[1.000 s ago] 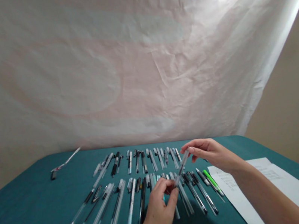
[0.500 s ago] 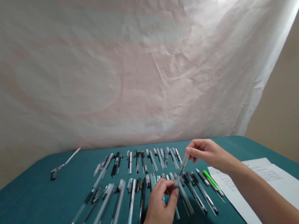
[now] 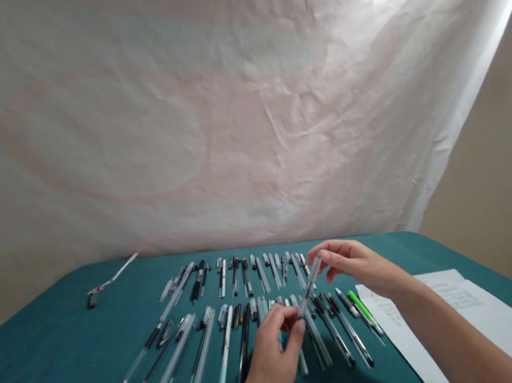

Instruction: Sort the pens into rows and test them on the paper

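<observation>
A clear pen (image 3: 310,285) hangs slanted above the rows, its upper end toward the right. My left hand (image 3: 275,357) pinches its lower end between thumb and fingers. At the upper end, my right hand (image 3: 358,265) has thumb and forefinger around the barrel, the other fingers curled loosely. Below and behind my hands lie two rows of pen parts. Clear barrels (image 3: 205,351), caps and thin refills are grouped there, some of them partly hidden by my left hand. Dark-tipped clear barrels (image 3: 350,330) lie just right of the held pen.
A bright green pen (image 3: 361,305) ends the near row on the right. Printed paper sheets (image 3: 480,318) lie under my right forearm. At the far left is a thin white item with a dark end (image 3: 110,282). The green tablecloth (image 3: 44,361) meets a hanging pale sheet (image 3: 235,123).
My right hand's fingers have shifted slightly left and stretched farther past the pen's upper end. The left hand and the things on the table look the same.
</observation>
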Motion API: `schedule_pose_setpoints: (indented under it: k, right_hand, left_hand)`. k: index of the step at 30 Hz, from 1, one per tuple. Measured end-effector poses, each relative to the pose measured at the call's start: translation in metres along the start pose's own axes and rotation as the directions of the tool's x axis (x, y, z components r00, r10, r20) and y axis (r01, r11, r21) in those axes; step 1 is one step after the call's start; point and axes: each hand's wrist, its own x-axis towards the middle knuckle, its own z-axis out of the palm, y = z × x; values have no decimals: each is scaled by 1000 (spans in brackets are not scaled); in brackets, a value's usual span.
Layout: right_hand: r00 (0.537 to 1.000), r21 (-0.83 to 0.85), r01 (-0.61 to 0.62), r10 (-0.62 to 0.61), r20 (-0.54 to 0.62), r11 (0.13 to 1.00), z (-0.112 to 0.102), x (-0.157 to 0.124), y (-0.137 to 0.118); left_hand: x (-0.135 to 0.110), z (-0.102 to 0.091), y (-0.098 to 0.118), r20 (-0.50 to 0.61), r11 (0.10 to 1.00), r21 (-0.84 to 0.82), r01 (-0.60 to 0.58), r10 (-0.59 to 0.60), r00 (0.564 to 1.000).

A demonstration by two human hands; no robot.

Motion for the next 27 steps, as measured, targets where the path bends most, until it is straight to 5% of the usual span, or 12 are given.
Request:
schedule_pose_setpoints:
  k: [3, 9, 16, 27]
  right_hand:
    - [999, 16, 3, -4, 42, 1000, -1, 0, 0]
    - [997, -17, 23, -24, -75, 1000, 2, 4, 5]
    - [1000, 30, 18, -18, -7, 999, 5, 3, 5]
    - [972, -154, 66, -98, -214, 986, 16, 5, 15]
  left_hand:
    - [0, 0, 1, -7, 1000, 2, 1, -1, 1000]
    - [0, 0, 3, -2, 1000, 15, 4, -4, 1000]
    - [0, 1, 1, -22, 1000, 20, 4, -4, 1000]
    - [0, 2, -2, -60, 998, 55, 40, -36, 998]
